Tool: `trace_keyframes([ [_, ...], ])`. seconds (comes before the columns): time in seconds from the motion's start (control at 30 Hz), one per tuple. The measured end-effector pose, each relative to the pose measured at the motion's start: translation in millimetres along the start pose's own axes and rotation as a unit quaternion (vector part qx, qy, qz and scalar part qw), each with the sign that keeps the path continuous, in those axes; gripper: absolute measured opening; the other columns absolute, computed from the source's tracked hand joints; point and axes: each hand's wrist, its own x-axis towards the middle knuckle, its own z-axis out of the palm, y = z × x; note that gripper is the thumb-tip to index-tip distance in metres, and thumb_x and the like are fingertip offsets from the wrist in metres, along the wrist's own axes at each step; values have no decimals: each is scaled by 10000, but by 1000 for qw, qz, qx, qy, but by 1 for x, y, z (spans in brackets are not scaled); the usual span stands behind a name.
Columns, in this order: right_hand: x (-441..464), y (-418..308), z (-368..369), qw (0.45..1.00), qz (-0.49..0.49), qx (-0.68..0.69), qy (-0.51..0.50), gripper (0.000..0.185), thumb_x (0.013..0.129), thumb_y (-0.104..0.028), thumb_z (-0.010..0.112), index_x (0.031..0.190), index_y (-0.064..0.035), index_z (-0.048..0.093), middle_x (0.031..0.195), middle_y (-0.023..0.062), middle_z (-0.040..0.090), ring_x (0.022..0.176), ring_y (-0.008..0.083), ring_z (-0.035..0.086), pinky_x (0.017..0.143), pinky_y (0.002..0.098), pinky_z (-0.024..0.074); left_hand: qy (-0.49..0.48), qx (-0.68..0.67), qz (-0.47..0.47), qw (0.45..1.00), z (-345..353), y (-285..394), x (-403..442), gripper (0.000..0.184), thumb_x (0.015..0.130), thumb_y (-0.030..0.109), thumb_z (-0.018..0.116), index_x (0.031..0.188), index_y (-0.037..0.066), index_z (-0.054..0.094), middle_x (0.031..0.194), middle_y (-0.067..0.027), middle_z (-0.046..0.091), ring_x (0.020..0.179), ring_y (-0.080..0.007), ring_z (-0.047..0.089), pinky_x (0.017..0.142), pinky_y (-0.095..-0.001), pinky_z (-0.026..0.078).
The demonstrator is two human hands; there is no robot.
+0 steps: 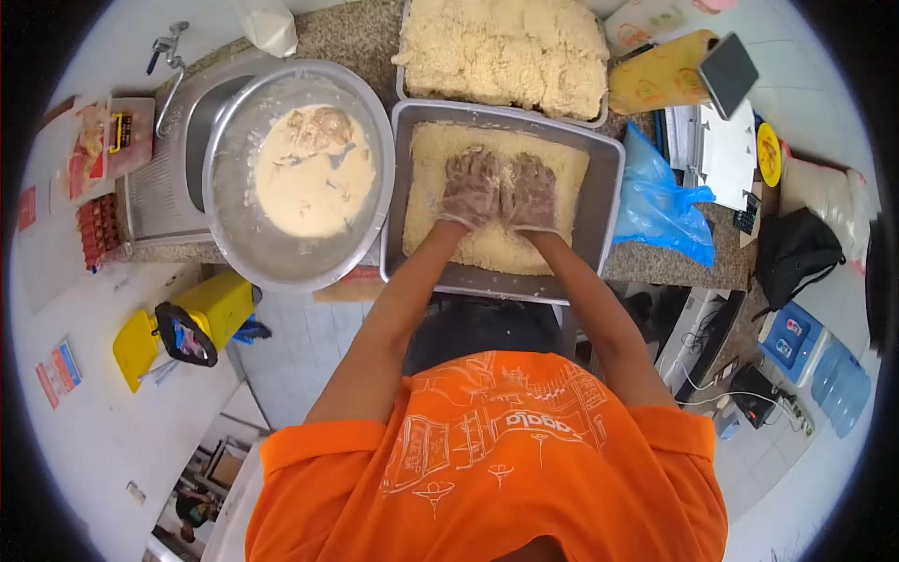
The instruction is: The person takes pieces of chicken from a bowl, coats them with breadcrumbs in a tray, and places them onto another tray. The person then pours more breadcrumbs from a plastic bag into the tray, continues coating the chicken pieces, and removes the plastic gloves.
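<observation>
My left hand (471, 190) and my right hand (532, 192), both in thin clear plastic gloves, lie flat side by side on pale breadcrumbs (567, 164). Fingers point away from me, stretched out. The crumbs fill the bottom of a grey tub (607, 201). Whether something lies under my palms is hidden. To the left stands a large metal bowl (229, 201) holding creamy batter (304, 201), with a lump that looks like meat (320, 129) partly sunk in it. Behind the tub, a second tray holds rows of crumb-coated pieces (506, 51).
A blue plastic bag (655, 201) lies right of the tub, near papers (726, 155) and a phone-like dark device (728, 75). The sink (169, 201) and tap (169, 47) are at the left. A yellow bin (215, 304) stands below. A person (195, 510) shows far lower left.
</observation>
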Motion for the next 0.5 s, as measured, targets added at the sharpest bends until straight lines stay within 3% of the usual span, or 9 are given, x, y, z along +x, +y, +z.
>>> trace_keyframes([
  [0.03, 7, 8, -5, 1000, 1, -5, 8, 517, 873, -370, 408, 1274, -45, 444, 1387, 199, 329, 1305, 342, 260, 1074, 460, 171, 6, -50, -10, 999, -4, 1, 2, 662, 882, 445, 333, 1415, 72, 213, 1449, -188, 223, 1339, -355, 197, 1098, -502, 70],
  [0.07, 13, 16, -11, 989, 45, 120, -81, 504, 878, -353, 415, 1265, -33, 450, 1324, 199, 401, 1250, 330, 341, 1051, 426, 228, -34, -134, -5, 990, -23, -5, 5, 601, 882, 405, 360, 1372, 63, 291, 1399, -203, 315, 1293, -357, 301, 1085, -462, 178],
  [0.1, 17, 25, -18, 952, 87, 241, -165, 492, 882, -337, 422, 1257, -22, 457, 1261, 200, 472, 1195, 318, 421, 1027, 392, 285, -26, -134, -3, 991, -41, -11, 0, 601, 882, 405, 360, 1372, 63, 291, 1399, -203, 315, 1293, -357, 301, 1085, -462, 178],
  [0.17, 9, 26, -75, 965, 89, 186, -161, 485, 890, -329, 418, 1270, -29, 444, 1240, 189, 494, 1172, 303, 448, 1019, 369, 299, -137, -107, -35, 984, -76, -23, 0, 519, 877, 368, 399, 1296, 62, 390, 1328, -204, 411, 1227, -338, 403, 1043, -418, 289],
  [0.2, 6, 28, -95, 972, 92, 133, -168, 479, 898, -321, 413, 1282, -37, 430, 1219, 179, 516, 1149, 289, 474, 1010, 345, 314, -250, -80, -53, 964, -118, -18, -3, 439, 863, 325, 448, 1215, 64, 469, 1260, -203, 480, 1164, -332, 473, 978, -407, 372],
  [0.23, -1, 35, -85, 974, 87, 131, -165, 479, 898, -321, 413, 1282, -37, 430, 1219, 179, 516, 1149, 289, 474, 1010, 345, 314, -245, -81, -55, 965, -115, -22, -10, 439, 863, 325, 448, 1215, 64, 469, 1260, -203, 480, 1164, -332, 473, 978, -407, 372],
  [0.3, -21, 50, -38, 970, 153, 21, -190, 479, 867, -334, 470, 1260, -61, 464, 1188, 156, 546, 1105, 312, 505, 980, 380, 355, -124, -106, -6, 987, -89, -32, -23, 376, 852, 272, 475, 1149, 45, 510, 1170, -210, 545, 1094, -325, 527, 922, -412, 417],
  [0.43, -23, 54, -9, 960, 171, 42, -216, 474, 812, -320, 560, 1216, -77, 512, 1148, 159, 569, 1076, 320, 526, 933, 384, 401, -157, -118, 8, 981, -49, -32, -4, 378, 844, 289, 511, 1144, 58, 509, 1082, -215, 584, 1005, -329, 570, 868, -419, 443],
  [0.5, -38, 59, 2, 992, 57, 113, 7, 472, 747, -298, 640, 1148, -62, 558, 1088, 167, 596, 1045, 322, 546, 866, 385, 438, -65, -170, 50, 982, -58, -19, -24, 364, 855, 223, 511, 1178, 55, 494, 982, -194, 611, 927, -314, 590, 854, -415, 448],
])
